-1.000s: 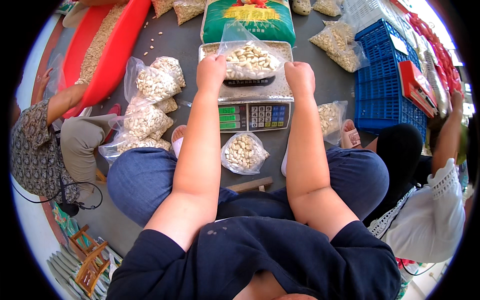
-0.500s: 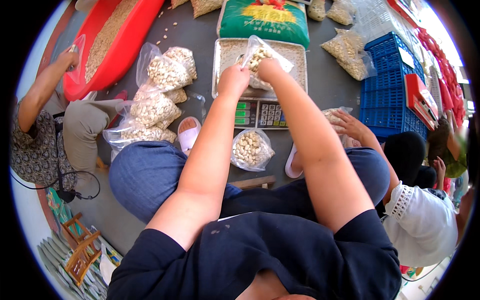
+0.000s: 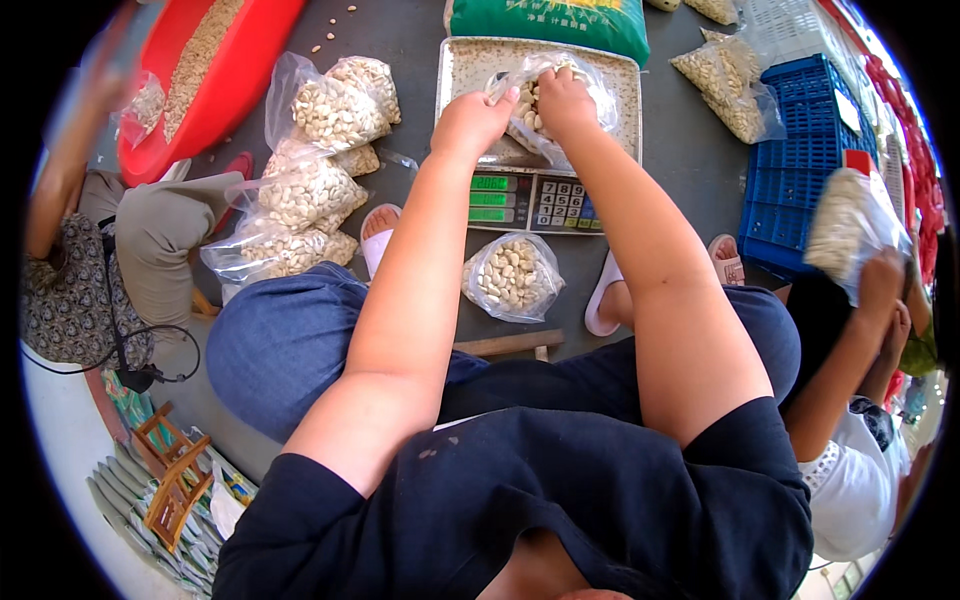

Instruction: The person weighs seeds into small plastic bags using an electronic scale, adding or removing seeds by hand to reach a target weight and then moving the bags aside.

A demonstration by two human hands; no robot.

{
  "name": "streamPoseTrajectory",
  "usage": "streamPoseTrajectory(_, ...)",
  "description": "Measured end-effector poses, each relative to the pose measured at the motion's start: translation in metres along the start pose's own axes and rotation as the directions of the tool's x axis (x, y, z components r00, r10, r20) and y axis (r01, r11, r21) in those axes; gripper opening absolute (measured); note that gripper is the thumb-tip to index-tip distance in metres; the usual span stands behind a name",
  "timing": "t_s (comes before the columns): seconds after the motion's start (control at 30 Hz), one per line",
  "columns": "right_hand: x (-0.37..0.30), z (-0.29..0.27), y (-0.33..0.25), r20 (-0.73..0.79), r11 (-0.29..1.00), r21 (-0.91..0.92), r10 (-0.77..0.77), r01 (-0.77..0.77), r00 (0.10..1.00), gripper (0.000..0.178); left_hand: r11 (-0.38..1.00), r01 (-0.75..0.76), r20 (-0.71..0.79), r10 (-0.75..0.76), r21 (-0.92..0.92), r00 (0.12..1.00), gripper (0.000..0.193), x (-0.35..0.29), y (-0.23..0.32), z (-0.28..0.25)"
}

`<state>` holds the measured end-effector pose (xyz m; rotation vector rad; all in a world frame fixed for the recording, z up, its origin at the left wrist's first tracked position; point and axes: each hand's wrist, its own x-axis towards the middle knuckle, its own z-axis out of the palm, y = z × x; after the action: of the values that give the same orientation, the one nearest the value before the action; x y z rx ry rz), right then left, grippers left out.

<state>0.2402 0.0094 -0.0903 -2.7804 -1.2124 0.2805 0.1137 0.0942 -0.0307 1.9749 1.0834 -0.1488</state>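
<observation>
A clear plastic bag [image 3: 600, 90] of pale, bean-like pieces lies on the speckled tray of a digital scale [image 3: 625, 150], its mouth open. My left hand [image 3: 472, 122] pinches the bag's edge on the left side. My right hand [image 3: 566, 102] reaches into the mouth from the right, its fingers curled down onto the pieces; the fingertips are hidden. Below the tray, the scale's panel [image 3: 535, 203] has green lit displays and a keypad. Close to my knees stands another filled bag [image 3: 514, 277] of the same pieces.
Several filled bags [image 3: 320, 190] are piled at left, by a red tub [image 3: 265, 60] of grain-like bits. A green sack [image 3: 560, 25] lies behind the scale. At right are a bag [image 3: 728, 85], blue crates [image 3: 795, 165] and a co-worker's raised bag [image 3: 842, 225]. Another person [image 3: 75, 280] sits left.
The bag on the scale now lies wider open, with my right hand moved into its mouth. The co-worker at right has lifted a filled bag from the floor. The left person's hand has moved up.
</observation>
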Motion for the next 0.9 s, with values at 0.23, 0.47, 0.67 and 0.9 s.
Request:
streamPoseTrajectory(0.23, -0.006, -0.011, -0.002, -0.027, 0.998, 0.048, -0.05, 0.051, 0.998, 0.016, 0.982, -0.16, -0.095, 0.17, 0.103, 0.981, 0.043, -0.075, 0.047, -0.062)
streamPoseTrajectory(0.47, -0.025, -0.045, 0.016, -0.16, 0.88, 0.475, 0.109, -0.02, 0.981, 0.031, 0.78, -0.441, -0.127, 0.542, 0.443, 0.831, 0.039, -0.185, 0.089, -0.134)
streamPoseTrajectory(0.67, -0.039, -0.049, 0.023, -0.244, 0.832, 0.554, 0.173, -0.009, 0.954, 0.037, 0.761, -0.387, -0.086, 0.497, 0.52, 0.863, 0.037, -0.163, 0.038, -0.143)
streamPoseTrajectory(0.9, -0.075, -0.068, 0.01, 0.085, 0.552, 0.794, 0.318, -0.257, 0.944, 0.029, 0.801, -0.34, 0.006, 0.387, 0.493, 0.922, 0.032, -0.143, 0.042, -0.133)
